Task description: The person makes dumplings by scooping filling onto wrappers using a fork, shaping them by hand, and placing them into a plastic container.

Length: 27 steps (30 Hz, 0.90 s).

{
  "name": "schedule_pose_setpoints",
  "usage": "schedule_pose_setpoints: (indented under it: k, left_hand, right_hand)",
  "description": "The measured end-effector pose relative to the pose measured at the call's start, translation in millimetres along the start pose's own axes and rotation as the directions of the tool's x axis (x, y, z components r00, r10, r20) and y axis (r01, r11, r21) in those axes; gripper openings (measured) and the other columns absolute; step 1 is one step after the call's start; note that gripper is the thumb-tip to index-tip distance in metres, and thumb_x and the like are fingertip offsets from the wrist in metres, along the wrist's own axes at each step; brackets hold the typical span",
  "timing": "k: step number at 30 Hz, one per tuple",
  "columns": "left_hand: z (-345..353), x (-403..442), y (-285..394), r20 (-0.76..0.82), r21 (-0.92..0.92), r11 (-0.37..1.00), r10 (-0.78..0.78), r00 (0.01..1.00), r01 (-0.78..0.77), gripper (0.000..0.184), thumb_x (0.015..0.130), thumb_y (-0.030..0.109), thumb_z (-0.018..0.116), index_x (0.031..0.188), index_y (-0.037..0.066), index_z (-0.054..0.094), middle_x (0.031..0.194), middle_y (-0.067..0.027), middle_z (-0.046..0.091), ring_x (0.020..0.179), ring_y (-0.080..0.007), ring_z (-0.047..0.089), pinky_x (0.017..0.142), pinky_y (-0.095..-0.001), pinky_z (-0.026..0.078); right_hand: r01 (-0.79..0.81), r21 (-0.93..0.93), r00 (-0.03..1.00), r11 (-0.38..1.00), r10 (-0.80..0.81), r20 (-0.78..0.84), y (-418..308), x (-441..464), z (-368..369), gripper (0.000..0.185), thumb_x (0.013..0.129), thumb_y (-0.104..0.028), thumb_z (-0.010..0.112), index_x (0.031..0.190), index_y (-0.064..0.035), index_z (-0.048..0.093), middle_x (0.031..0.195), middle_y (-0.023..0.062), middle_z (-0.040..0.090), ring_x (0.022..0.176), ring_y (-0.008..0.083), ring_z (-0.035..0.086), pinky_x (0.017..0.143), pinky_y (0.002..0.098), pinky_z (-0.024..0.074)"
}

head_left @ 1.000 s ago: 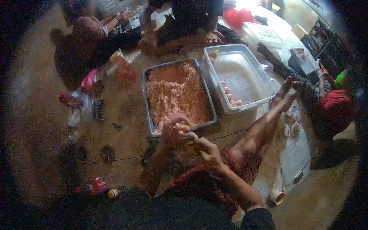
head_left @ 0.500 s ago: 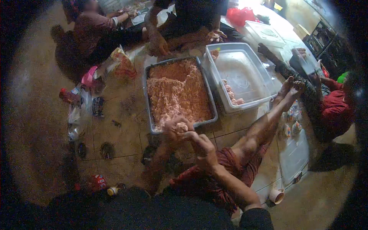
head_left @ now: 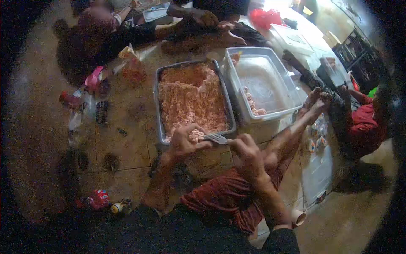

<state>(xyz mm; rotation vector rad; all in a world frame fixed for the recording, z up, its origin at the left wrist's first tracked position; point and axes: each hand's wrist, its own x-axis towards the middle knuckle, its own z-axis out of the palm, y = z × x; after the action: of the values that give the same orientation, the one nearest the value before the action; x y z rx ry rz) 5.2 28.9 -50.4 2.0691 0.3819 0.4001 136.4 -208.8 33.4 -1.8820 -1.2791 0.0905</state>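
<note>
My left hand [head_left: 182, 143] curls around a small lump of pinkish minced mixture [head_left: 196, 135] over the near edge of the dark-rimmed tub. In my right hand [head_left: 249, 157] is a fork [head_left: 218, 139], its tines pointing left, close to the lump. Whether they touch it I cannot tell. The tub [head_left: 231, 111] holds a large mass of the same minced mixture [head_left: 192, 95], hollowed out at its far side. To its right, a clear plastic bin [head_left: 292, 111] has several shaped lumps [head_left: 252, 103] along its left wall.
Across the tub sits a person in dark clothing [head_left: 207, 31]. Others sit at the far left and right [head_left: 366, 131]. My outstretched leg [head_left: 285, 142] runs beside the bin. A cup [head_left: 298, 218] lies at lower right; bags and a pink item [head_left: 94, 79] are on the left.
My hands have drawn apart; my right hand moved right and the fork now shows between them. The person across has brought their hands together, away from the tub.
</note>
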Motion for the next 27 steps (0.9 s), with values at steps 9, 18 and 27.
schedule_pose_setpoints:
  k: [9, 18, 27]
  left_hand:
    - [-5.3, 4.6, 62.3, 0.095, 0.042, 0.977, -0.212, 0.973, 0.209, 0.033, 0.074, 0.023, 0.093, 0.091, 0.007, 0.069, 0.087, -0.0037, 0.072, 0.078, -0.0111, 0.065, 0.074, -0.0303, 0.054]
    - [14.3, 4.0, 41.6, -0.028, -0.112, 0.992, 0.049, 0.998, -0.052, 0.032, 0.074, 0.019, 0.093, 0.089, 0.006, 0.068, 0.083, -0.0038, 0.071, 0.078, -0.0121, 0.068, 0.067, -0.0305, 0.053]
    - [13.6, -1.8, 0.9, 0.114, -0.09, 0.99, 0.119, 0.986, -0.109, 0.051, 0.077, 0.053, 0.084, 0.086, 0.005, 0.068, 0.078, -0.0085, 0.069, 0.071, -0.0139, 0.064, 0.062, -0.0332, 0.05]
  right_hand:
    - [-0.065, 0.05, 0.996, 0.997, 0.062, 0.057, -21.1, -3.4, 18.9, 0.014, 0.088, 0.001, 0.067, 0.102, 0.0012, 0.066, 0.087, 0.0145, 0.066, 0.082, 0.0268, 0.067, 0.073, 0.036, 0.0531]
    - [-0.156, 0.11, 0.981, 0.982, 0.166, -0.098, -32.6, -1.5, 14.9, 0.007, 0.092, 0.002, 0.066, 0.099, 0.0017, 0.065, 0.085, 0.0107, 0.065, 0.077, 0.0156, 0.064, 0.067, 0.0299, 0.0504]
    - [-0.098, 0.149, 0.995, 0.984, 0.1, -0.002, -28.2, -2.2, 21.2, 0.007, 0.089, 0.0, 0.068, 0.095, 0.0013, 0.065, 0.085, 0.0153, 0.064, 0.073, 0.0236, 0.065, 0.066, 0.0325, 0.0499]
